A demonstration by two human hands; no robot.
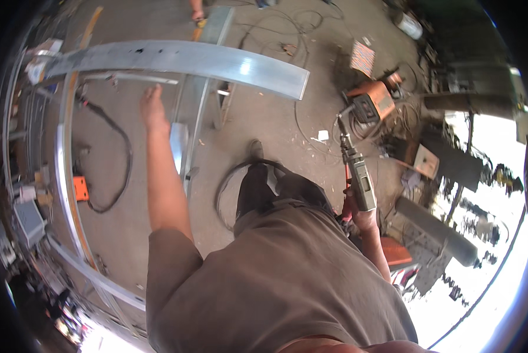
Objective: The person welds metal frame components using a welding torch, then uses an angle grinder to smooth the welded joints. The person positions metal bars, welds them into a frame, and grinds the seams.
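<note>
Empty left hand (153,110) hangs closer to the crosswise metal beam (187,57), near edge; right hand (364,219) grips power tool (358,173).

Brownish floor (249,117): orange machine (378,101), white scrap (323,136), cables (129,154) (loosely curved).

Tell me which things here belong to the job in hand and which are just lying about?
Probably in the job:
power tool, held in the right fingers
wide silver beam, just beyond the left fingers

Seemingly just lying about:
white scrap
grey cylinder
pale bucket
</note>
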